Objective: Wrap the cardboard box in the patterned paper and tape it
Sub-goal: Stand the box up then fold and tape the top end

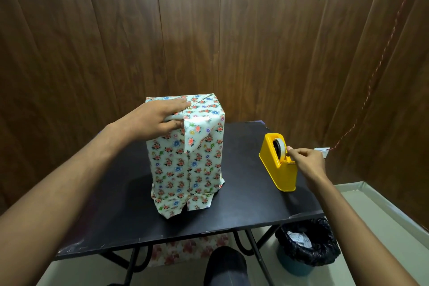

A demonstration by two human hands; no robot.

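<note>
Floral paper [185, 158] flap held at box top by left fingers [173, 123]; right fingers [293, 150] pinch tape at yellow dispenser [279, 169].

Dark wood-panelled walls [209, 18] enclose corner; black folding table [116, 227] on pale floor [383, 211]; bag-lined bin [306, 248] beside it.

There is one view only, worn on the person's head, wide-angle, looking forward and down from close over the black bench [243, 204]. It faces a wood-panelled wall [255, 30]; both forearms reach in from the bottom corners, and floor shows beneath the bench.
</note>
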